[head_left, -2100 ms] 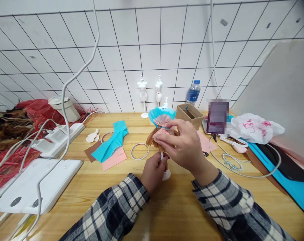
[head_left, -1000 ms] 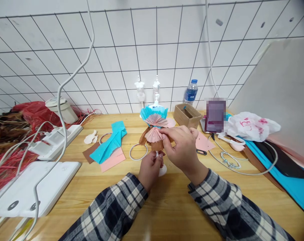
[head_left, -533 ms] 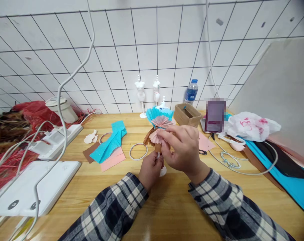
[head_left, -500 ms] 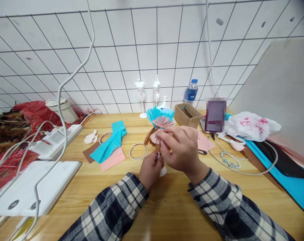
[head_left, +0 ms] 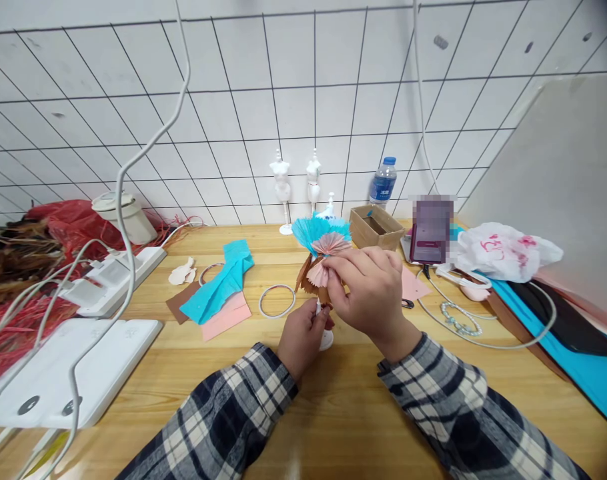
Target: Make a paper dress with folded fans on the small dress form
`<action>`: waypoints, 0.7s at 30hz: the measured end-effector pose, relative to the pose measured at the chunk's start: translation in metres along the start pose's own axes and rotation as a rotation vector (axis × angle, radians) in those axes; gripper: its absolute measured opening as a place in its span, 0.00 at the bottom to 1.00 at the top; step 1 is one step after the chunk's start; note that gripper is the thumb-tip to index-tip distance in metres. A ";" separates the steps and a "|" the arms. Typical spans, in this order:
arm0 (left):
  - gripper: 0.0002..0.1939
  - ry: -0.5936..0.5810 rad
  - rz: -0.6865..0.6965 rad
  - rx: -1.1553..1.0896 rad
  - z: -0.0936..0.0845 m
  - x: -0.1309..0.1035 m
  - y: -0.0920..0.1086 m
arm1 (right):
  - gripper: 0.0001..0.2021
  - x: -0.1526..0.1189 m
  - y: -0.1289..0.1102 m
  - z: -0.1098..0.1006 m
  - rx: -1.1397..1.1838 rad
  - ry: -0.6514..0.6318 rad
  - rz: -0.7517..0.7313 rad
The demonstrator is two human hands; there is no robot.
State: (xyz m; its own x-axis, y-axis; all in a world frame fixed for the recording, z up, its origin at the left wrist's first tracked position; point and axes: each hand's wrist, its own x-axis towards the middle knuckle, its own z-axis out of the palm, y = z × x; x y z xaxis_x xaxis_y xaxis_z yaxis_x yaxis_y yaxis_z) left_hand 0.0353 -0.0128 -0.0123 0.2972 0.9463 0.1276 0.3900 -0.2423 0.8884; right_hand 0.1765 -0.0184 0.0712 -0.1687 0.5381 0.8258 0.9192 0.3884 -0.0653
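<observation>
Between my hands stands a small white doll stand, its round base (head_left: pixel 326 341) on the table, dressed in pleated paper. Blue pleated paper (head_left: pixel 311 230) fans out at the top, with a pink fan (head_left: pixel 331 244) in front. Brown pleated paper (head_left: pixel 303 277) hangs below. My left hand (head_left: pixel 303 337) is closed around the stand's thin white pole, under the brown paper. With thumb and fingers, my right hand (head_left: pixel 368 287) pinches the edge of a lower pink pleated paper piece (head_left: pixel 317 273). My right fingers hide part of the dressed figure.
Two bare white mannequins (head_left: pixel 282 183) stand by the tiled wall near a cardboard box (head_left: pixel 376 227) and a water bottle (head_left: pixel 383 181). Blue crepe paper (head_left: pixel 218 287) and a ring (head_left: pixel 277 301) lie left. A phone (head_left: pixel 430 230), bracelet (head_left: pixel 458 320) and cable are right; a power strip (head_left: pixel 118 283) is far left.
The brown and pink papers have shifted slightly right, and more of the white pole shows above my left hand. My right hand keeps its pinch; my left hand stays on the pole.
</observation>
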 end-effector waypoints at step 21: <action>0.15 -0.030 0.000 -0.005 0.001 -0.004 -0.001 | 0.05 0.005 0.006 -0.001 0.105 0.025 0.167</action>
State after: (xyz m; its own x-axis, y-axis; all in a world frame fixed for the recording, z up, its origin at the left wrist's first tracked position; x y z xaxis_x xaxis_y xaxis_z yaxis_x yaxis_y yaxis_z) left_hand 0.0345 -0.0164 -0.0142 0.3228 0.9395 0.1141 0.3853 -0.2406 0.8909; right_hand 0.1811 -0.0143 0.0751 -0.0068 0.5834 0.8122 0.8913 0.3719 -0.2596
